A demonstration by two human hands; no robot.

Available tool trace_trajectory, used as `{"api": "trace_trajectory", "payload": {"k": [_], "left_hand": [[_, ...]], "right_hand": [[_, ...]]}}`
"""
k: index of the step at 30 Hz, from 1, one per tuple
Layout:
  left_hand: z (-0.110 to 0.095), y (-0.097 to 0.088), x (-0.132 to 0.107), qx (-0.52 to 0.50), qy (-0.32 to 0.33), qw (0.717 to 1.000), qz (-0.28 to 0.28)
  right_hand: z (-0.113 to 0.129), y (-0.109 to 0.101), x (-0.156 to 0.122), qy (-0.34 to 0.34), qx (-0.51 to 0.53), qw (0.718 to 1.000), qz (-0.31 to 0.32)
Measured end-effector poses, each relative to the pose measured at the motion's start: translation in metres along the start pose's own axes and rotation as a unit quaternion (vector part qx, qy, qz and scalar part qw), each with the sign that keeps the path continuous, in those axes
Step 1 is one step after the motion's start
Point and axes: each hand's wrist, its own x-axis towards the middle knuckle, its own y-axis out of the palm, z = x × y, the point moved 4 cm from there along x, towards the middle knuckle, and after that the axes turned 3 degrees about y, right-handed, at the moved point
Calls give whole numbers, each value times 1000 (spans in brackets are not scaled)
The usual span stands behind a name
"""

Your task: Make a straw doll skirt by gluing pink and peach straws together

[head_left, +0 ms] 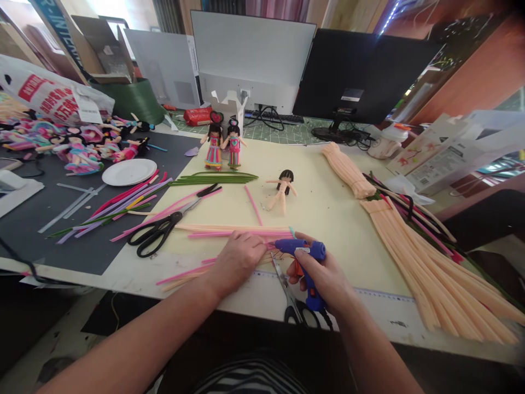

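My right hand (pixel 318 265) is wrapped round a blue hot glue gun (pixel 302 249), its nozzle pointing left to the fingertips of my left hand. My left hand (pixel 243 256) is closed on pink pipe cleaners (pixel 269 245) near the table's front edge; my fingers partly hide them. Just beyond lie a row of pink and peach pipe cleaners (pixel 229 230). Small scissors (pixel 289 295) with dark handles lie below the glue gun. A peach doll (pixel 284 189) with black hair lies farther back, apart from both hands.
Large black-handled scissors (pixel 164 225) lie left of my left hand. Two striped dolls (pixel 223 145) stand at the back. Peach pipe cleaner bundles (pixel 426 262) spread on the right. A white plate (pixel 129 172) and piled dolls (pixel 77 145) are at the left. Monitors (pixel 250 49) line the back.
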Motion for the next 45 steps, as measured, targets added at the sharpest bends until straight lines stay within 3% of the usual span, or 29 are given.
{"api": "trace_trajectory", "payload": {"k": [5,12,18,25,45], "left_hand": [[4,-5,3,-18,-57,998,7],[12,-9,23,16,-85,990,110],[15,-9,37,42,-127,979,152],[17,-14,38,15,-154,974,168],[22,-12,36,-27,-137,977,160]], "right_hand": [[-2,-1,1,4,-2,1000,-1],[-2,0,1,3,-7,1000,4],[0,2,0,8,-18,1000,-3],[-1,2,2,2,-3,1000,2],[2,7,2,3,-4,1000,-4]]}}
